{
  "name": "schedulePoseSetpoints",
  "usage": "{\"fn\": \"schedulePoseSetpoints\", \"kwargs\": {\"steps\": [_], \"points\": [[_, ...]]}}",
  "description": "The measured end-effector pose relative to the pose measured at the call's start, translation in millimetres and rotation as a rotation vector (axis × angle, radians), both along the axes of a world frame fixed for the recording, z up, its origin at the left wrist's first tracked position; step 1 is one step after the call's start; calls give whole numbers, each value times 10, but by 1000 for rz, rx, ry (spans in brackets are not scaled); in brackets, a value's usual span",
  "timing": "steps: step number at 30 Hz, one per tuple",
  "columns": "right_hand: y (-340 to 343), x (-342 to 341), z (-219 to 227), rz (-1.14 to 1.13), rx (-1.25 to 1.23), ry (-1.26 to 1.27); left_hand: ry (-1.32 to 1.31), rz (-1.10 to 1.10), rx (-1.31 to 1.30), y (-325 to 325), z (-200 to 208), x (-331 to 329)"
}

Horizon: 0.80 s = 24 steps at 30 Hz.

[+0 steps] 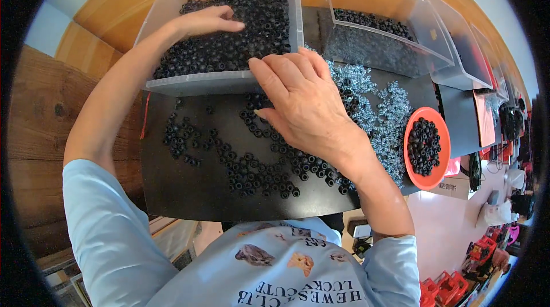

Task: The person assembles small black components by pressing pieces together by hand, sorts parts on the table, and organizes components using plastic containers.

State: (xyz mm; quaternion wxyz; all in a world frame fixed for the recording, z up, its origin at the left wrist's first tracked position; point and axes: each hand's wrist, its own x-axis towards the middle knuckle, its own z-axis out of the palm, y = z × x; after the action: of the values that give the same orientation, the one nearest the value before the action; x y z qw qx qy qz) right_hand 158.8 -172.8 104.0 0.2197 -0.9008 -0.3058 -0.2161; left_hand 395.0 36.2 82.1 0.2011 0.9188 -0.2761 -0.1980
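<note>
A large translucent plastic bin [223, 81] holds a heap of small black ring-shaped parts [260, 15]. My left hand [209, 22] reaches over its left side onto the heap, thumb stretched out and apart from a bent finger; the remaining fingers are mostly hidden. At the bin's front right corner, my right hand [303, 86] grips the wall, fingertips over the rim and thumb outside. Below it, loose black rings [252, 172] are scattered across the dark tabletop [183, 192]. Small silvery metal pieces [381, 118] are piled beside my right wrist.
An orange-red bowl [427, 180] of black rings stands at the table's right edge. A second clear bin [378, 49], partly filled with black parts, is at the back right, with more bins beyond. Wood panelling [51, 112] borders the left. Red items [447, 290] sit on the floor, lower right.
</note>
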Motion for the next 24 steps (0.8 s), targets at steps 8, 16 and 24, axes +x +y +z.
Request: {"fn": "schedulePoseSetpoints", "kwargs": {"steps": [8,16,24], "points": [[24,-3,3,-14,-19,23,263,139,-7,-153,202,-317],[32,22,-62,-23,-13,-17,487,398,-171,-66,-7,-305],[39,19,-63,-38,-8,-9,319,463,-271,-62,-261,-187]]}}
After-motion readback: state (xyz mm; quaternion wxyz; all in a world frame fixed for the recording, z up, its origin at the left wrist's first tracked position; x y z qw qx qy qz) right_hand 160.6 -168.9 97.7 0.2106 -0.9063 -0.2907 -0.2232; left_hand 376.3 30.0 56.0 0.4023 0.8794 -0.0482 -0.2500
